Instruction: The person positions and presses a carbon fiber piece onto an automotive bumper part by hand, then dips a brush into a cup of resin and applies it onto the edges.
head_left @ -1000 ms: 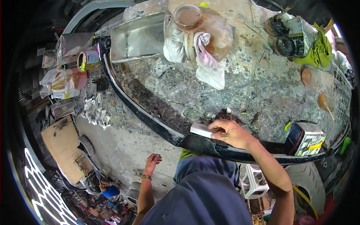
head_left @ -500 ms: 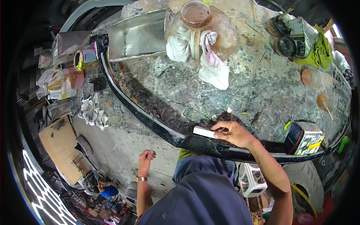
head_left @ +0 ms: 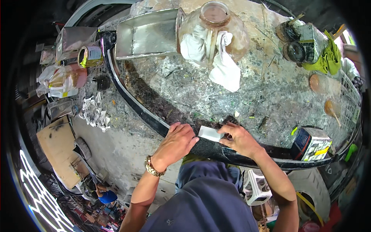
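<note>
A long curved black part (head_left: 135,108) with a woven carbon-patterned section (head_left: 206,149) lies along the workbench's near side. My left hand (head_left: 176,141) is closed over this part, just left of the weave, with its fingers curled on the edge. In my right hand (head_left: 241,141) is a white rectangular block (head_left: 208,133), pinched at its right end and held over the black part by the weave. A boxy can (head_left: 311,143) with a dark side stands on the bench to the right of that hand.
The cluttered bench (head_left: 266,96) carries a metal tray (head_left: 145,34), a large jug (head_left: 237,42) draped with white cloths, jars (head_left: 293,52), a green rag (head_left: 326,62) and crumpled paper (head_left: 94,114). Below are a white stool (head_left: 257,185), tyres and another person in blue (head_left: 106,195) at lower left.
My left hand has come up from beside my body onto the black part. My right hand still holds the white block, which has shifted slightly and turned its broad face up.
</note>
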A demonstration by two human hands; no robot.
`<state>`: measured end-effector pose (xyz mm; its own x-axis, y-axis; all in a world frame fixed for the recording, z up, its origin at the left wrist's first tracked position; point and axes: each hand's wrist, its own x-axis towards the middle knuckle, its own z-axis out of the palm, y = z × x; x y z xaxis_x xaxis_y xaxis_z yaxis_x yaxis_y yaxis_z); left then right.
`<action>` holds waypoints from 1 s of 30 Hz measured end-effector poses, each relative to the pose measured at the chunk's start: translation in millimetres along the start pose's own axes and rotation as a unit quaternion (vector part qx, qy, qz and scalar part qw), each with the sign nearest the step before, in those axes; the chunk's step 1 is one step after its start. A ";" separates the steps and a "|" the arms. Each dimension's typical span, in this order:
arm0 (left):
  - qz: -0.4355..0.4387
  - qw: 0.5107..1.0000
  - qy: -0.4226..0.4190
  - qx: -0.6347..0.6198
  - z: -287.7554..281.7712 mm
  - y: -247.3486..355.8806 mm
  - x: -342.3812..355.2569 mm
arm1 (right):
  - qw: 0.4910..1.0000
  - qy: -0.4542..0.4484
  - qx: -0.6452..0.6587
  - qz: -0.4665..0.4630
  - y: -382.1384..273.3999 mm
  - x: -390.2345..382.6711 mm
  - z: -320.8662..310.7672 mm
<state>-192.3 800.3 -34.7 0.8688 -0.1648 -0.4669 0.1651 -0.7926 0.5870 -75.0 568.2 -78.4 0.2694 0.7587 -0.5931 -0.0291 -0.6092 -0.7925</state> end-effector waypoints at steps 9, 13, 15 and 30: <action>-0.017 0.999 -0.027 -0.008 4.0 -2.9 4.9 | 0.997 0.081 0.007 -0.016 -6.8 2.0 -4.7; -0.027 0.999 -0.020 -0.020 5.0 -0.4 10.3 | 0.995 0.097 0.017 -0.031 -2.5 3.2 -2.1; -0.021 0.996 0.070 -0.057 11.7 -2.8 19.3 | 0.997 0.067 0.021 -0.034 2.0 4.9 2.1; -0.097 0.971 -0.198 -0.094 11.8 -13.7 50.5 | 0.976 0.026 0.216 0.023 30.3 5.8 26.4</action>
<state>-156.2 795.9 -74.1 0.5713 -0.2652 -0.7767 0.4222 -0.7166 0.5552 -99.8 560.2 -109.6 0.3060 0.7131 -0.6308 -0.4420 -0.4804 -0.7575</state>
